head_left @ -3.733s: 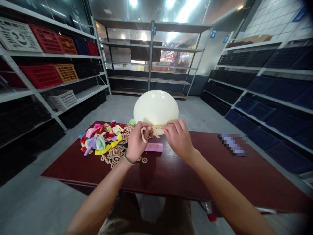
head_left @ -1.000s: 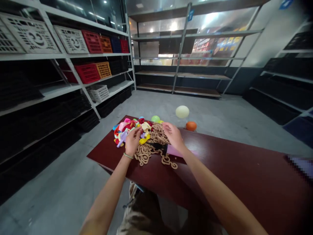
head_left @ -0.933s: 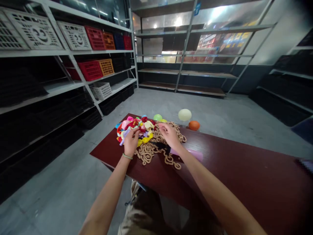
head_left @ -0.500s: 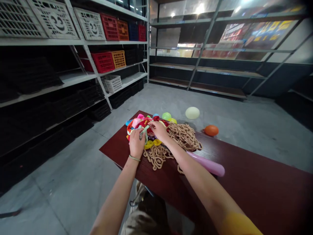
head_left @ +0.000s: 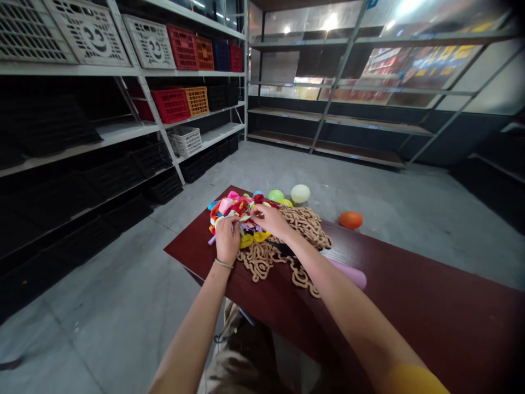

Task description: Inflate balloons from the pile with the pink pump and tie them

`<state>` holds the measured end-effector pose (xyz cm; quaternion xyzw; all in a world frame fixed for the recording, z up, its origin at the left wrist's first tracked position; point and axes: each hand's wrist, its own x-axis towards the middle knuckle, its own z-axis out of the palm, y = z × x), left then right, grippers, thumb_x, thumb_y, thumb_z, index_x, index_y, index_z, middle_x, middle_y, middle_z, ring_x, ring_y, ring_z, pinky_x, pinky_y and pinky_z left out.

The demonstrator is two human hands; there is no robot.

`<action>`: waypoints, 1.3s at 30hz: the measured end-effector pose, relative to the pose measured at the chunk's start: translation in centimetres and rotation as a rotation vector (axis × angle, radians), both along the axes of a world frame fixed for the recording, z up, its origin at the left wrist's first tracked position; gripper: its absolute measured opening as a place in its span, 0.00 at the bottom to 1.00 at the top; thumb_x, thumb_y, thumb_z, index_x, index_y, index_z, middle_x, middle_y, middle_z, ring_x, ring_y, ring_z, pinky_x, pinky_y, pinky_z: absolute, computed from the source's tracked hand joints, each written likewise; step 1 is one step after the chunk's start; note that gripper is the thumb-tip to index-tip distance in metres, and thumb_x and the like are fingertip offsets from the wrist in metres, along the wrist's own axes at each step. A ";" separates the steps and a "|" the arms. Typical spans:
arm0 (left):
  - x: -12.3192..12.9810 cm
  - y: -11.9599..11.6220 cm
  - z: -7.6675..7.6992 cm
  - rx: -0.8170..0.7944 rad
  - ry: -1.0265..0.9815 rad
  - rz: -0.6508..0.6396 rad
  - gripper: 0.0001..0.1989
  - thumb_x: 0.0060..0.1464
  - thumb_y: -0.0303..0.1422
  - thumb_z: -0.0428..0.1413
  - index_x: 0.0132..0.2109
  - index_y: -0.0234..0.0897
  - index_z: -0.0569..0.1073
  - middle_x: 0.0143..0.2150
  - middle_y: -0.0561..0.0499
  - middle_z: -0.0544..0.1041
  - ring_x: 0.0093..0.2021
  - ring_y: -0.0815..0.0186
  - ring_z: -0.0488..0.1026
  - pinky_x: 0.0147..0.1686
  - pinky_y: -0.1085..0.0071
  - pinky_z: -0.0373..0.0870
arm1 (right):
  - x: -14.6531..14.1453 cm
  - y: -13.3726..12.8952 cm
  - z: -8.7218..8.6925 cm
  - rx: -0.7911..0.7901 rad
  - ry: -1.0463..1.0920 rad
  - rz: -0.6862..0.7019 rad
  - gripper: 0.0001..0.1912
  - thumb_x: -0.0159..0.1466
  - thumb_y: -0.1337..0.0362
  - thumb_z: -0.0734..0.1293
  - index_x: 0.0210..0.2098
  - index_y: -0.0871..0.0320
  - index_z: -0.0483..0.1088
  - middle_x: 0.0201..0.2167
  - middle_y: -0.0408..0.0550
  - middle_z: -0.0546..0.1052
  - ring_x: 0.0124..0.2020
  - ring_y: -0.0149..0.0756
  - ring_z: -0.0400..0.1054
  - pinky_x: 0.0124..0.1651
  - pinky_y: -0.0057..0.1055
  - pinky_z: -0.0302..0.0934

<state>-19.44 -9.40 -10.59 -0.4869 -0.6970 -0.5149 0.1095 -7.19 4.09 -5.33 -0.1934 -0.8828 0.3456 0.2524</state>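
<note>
My left hand [head_left: 228, 236] and my right hand [head_left: 271, 221] are close together over a colourful pile on the table. Between their pinched fingers stretches a limp, pale green balloon [head_left: 245, 218], one end in each hand. Under and around them lie several limp balloons; a pink one [head_left: 225, 206] and a yellow one [head_left: 261, 236] stand out. Beside my right hand is a heap of tan, rope-like coils [head_left: 305, 223], and more coils spread below it toward the near edge. A long pink inflated balloon [head_left: 349, 273] is partly hidden behind my right forearm.
The dark red-brown table [head_left: 414, 290] runs to the right. Beyond its far edge are a whitish balloon [head_left: 301, 193], a light green balloon [head_left: 276, 195] and an orange balloon [head_left: 350, 220]. Shelving with crates, one of them red [head_left: 170, 105], stands at left; another rack [head_left: 377, 128] is at the back.
The pale green balloon, bunched upright between my hands before, is now drawn out sideways. The whitish balloon has shifted left, closer to the light green one. The view has moved slightly.
</note>
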 end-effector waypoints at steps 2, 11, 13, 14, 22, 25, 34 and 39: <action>0.7 -0.1 0.4 0.020 -0.019 -0.080 0.07 0.63 0.32 0.51 0.43 0.38 0.74 0.43 0.44 0.77 0.46 0.57 0.72 0.49 0.59 0.67 | 2.6 -0.4 1.6 -0.027 0.022 0.038 0.06 0.62 0.68 0.65 0.38 0.55 0.73 0.37 0.43 0.77 0.37 0.31 0.71 0.43 0.29 0.63; 9.1 1.0 3.3 -0.023 -0.188 -0.393 0.08 0.61 0.37 0.55 0.41 0.39 0.75 0.41 0.47 0.78 0.43 0.61 0.74 0.46 0.65 0.70 | 14.3 -0.8 4.7 -0.105 0.034 -0.083 0.05 0.63 0.63 0.65 0.37 0.55 0.72 0.38 0.44 0.77 0.38 0.32 0.70 0.43 0.31 0.63; 12.3 0.9 3.7 -0.062 -0.357 -0.406 0.10 0.61 0.39 0.54 0.41 0.39 0.76 0.37 0.48 0.78 0.38 0.62 0.75 0.42 0.66 0.71 | 16.4 -0.4 5.5 -0.103 0.015 -0.099 0.05 0.63 0.64 0.66 0.37 0.56 0.72 0.36 0.44 0.77 0.37 0.32 0.70 0.43 0.31 0.63; 14.0 1.0 3.8 -0.109 -0.463 -0.468 0.11 0.61 0.41 0.54 0.40 0.39 0.77 0.36 0.48 0.79 0.36 0.62 0.75 0.39 0.67 0.72 | 17.4 -0.3 6.0 -0.105 -0.001 -0.100 0.05 0.63 0.64 0.66 0.38 0.56 0.73 0.36 0.43 0.77 0.37 0.32 0.70 0.42 0.31 0.63; 23.7 4.0 5.9 -0.100 -1.407 -1.023 0.24 0.65 0.49 0.46 0.51 0.35 0.75 0.53 0.39 0.78 0.53 0.56 0.76 0.50 0.60 0.74 | 24.0 -2.0 9.4 -0.046 -0.046 -0.143 0.06 0.63 0.64 0.66 0.40 0.54 0.70 0.35 0.43 0.76 0.36 0.32 0.70 0.40 0.30 0.63; 25.3 5.6 7.0 0.061 -1.419 -0.979 0.22 0.67 0.46 0.45 0.53 0.37 0.73 0.58 0.42 0.75 0.58 0.58 0.72 0.53 0.62 0.72 | 25.5 -3.4 9.4 -0.093 -0.021 -0.261 0.07 0.62 0.62 0.67 0.40 0.53 0.67 0.35 0.42 0.76 0.31 0.31 0.69 0.36 0.30 0.63; 20.5 8.5 6.5 0.112 -1.264 -0.817 0.20 0.62 0.42 0.53 0.55 0.34 0.71 0.46 0.43 0.80 0.49 0.60 0.78 0.51 0.61 0.75 | 25.0 -3.9 2.6 0.090 -0.094 -0.457 0.06 0.64 0.61 0.64 0.40 0.53 0.71 0.39 0.46 0.78 0.41 0.39 0.71 0.48 0.38 0.63; 15.4 8.9 4.9 -0.028 -1.211 -0.824 0.25 0.57 0.37 0.59 0.60 0.37 0.67 0.43 0.45 0.81 0.43 0.61 0.81 0.47 0.58 0.77 | 23.7 -4.8 -2.2 0.273 -0.369 -0.334 0.23 0.66 0.59 0.63 0.61 0.51 0.64 0.57 0.53 0.73 0.56 0.48 0.67 0.56 0.46 0.60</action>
